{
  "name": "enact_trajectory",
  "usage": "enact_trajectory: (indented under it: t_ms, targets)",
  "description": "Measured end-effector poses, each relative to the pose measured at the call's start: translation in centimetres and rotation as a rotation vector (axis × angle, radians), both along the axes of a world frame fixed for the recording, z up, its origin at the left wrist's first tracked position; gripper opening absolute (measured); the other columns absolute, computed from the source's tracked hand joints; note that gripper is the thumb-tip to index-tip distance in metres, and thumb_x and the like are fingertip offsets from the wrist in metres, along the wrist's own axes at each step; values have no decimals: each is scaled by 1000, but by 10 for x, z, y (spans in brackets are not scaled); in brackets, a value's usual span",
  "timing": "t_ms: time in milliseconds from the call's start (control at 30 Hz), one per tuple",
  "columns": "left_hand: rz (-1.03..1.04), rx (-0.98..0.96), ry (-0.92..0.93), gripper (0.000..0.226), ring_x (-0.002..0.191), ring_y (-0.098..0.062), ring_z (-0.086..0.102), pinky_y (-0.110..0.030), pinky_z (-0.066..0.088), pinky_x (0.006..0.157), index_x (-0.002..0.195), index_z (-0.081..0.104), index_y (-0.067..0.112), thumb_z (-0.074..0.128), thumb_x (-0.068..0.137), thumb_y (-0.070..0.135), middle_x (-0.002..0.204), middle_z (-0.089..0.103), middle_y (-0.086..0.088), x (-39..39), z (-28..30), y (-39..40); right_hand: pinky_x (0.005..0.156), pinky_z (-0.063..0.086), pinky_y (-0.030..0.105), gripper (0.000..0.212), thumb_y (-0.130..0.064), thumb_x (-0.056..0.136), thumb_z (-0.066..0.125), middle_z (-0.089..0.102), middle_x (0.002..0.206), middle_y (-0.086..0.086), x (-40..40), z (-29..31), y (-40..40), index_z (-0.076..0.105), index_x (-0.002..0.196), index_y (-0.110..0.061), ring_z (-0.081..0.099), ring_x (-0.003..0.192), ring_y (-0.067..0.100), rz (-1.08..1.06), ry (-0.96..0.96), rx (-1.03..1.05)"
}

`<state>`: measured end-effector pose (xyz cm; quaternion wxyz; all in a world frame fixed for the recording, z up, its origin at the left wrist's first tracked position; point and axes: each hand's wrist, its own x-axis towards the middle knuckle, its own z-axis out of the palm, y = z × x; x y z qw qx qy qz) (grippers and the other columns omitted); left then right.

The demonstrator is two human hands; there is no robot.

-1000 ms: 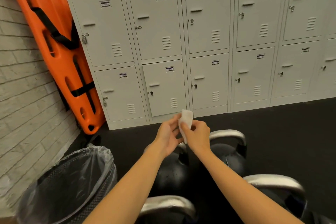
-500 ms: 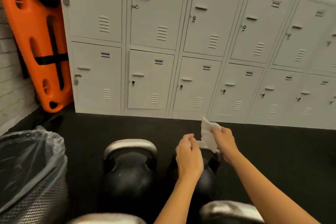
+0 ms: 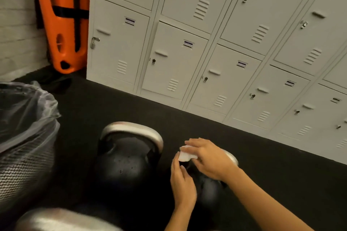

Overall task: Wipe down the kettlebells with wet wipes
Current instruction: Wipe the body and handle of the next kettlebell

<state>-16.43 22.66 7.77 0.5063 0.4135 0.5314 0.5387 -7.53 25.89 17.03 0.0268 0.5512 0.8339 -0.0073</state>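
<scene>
Right hand: the right hand [image 3: 210, 157] presses a white wipe [image 3: 185, 154] down onto the handle of the right-hand kettlebell [image 3: 212, 187], fingers spread flat over the cloth.
Left hand: the left hand [image 3: 183, 180] hangs loosely curled just beside the wipe, fingertips at its edge; whether it pinches the cloth cannot be told.
Change: half a second ago the wipe was held up in the air above the weights; it has now come down onto metal, so wiping of this kettlebell looks to be starting.
Neighbours: a second kettlebell [image 3: 129, 157] stands just left, droplets on its dome; a lined bin [image 3: 26, 137] sits further left.
Backdrop: grey lockers [image 3: 216, 47] and an orange board [image 3: 63, 18].
Obscured: hands cover most of the wiped handle; a third handle [image 3: 62, 219] is cut off and blurred.
</scene>
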Motion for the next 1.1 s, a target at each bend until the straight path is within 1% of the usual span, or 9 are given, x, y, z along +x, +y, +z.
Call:
enact_trajectory:
  t_ms: [200, 300, 400, 533, 633, 733, 833, 1000, 1100]
  targets:
    - [-18, 27, 6, 46, 134, -5, 36, -17, 30, 107, 140, 43, 22, 37, 99, 2, 147, 43, 4, -6, -14, 1, 119, 17, 25, 50, -16, 84, 45, 43, 149, -15, 35, 5, -12, 63, 128, -29, 23, 144, 0, 227, -14, 40]
    - [-31, 6, -17, 50, 141, -8, 27, -23, 26, 113, 145, 35, 26, 35, 100, 3, 153, 32, 8, -1, -10, -2, 115, 26, 23, 50, -10, 83, 48, 44, 145, -19, 41, 10, -16, 66, 123, -33, 28, 141, -5, 137, 115, 46]
    - [-48, -6, -7, 54, 145, -9, 17, -29, 23, 117, 148, 26, 29, 34, 100, 4, 157, 22, 10, 7, -9, -4, 112, 33, 25, 50, -17, 81, 41, 51, 141, -16, 22, 0, -10, 68, 120, -34, 39, 136, -1, 30, 206, 77]
    - [-68, 10, -34, 55, 145, -9, 19, -26, 22, 117, 149, 26, 25, 33, 100, 3, 157, 25, 8, 5, -12, -6, 114, 30, 27, 51, -19, 77, 40, 59, 135, -9, 4, -14, -3, 71, 116, -30, 44, 133, 8, 117, 103, 61]
    - [-94, -2, -47, 54, 145, -8, 19, -25, 23, 116, 148, 27, 26, 32, 100, 3, 157, 24, 8, 0, -12, -5, 116, 23, 22, 46, -11, 77, 46, 56, 139, -12, 13, -4, -5, 74, 110, -25, 36, 137, 2, 148, 64, 9]
    - [-119, -11, -42, 54, 145, -7, 17, -27, 22, 117, 147, 27, 29, 32, 100, 3, 156, 22, 11, -5, -9, -6, 114, 33, 24, 47, -12, 77, 43, 54, 138, -17, 21, 6, -7, 75, 107, -27, 35, 134, -7, 47, 145, 16]
    - [-135, -18, -36, 55, 145, -8, 16, -28, 22, 118, 148, 26, 29, 32, 100, 3, 157, 21, 11, -6, -8, -5, 110, 37, 29, 43, -17, 78, 41, 60, 131, -18, 8, -1, -4, 77, 99, -29, 44, 129, -6, -66, 253, 57]
    - [-150, -19, -15, 54, 144, -8, 21, -22, 23, 116, 149, 23, 25, 32, 100, 3, 157, 23, 6, -7, -5, -6, 111, 23, 18, 53, -17, 76, 38, 56, 137, -16, -5, -5, -4, 71, 114, -33, 40, 135, 2, 49, 46, -8]
    - [-177, -24, 31, 55, 146, -10, 14, -26, 19, 118, 150, 17, 29, 31, 101, 7, 159, 15, 8, -9, -1, -6, 103, 35, 14, 45, -11, 84, 46, 60, 130, -21, 9, 11, -4, 73, 110, -37, 51, 122, -3, -109, 228, -10]
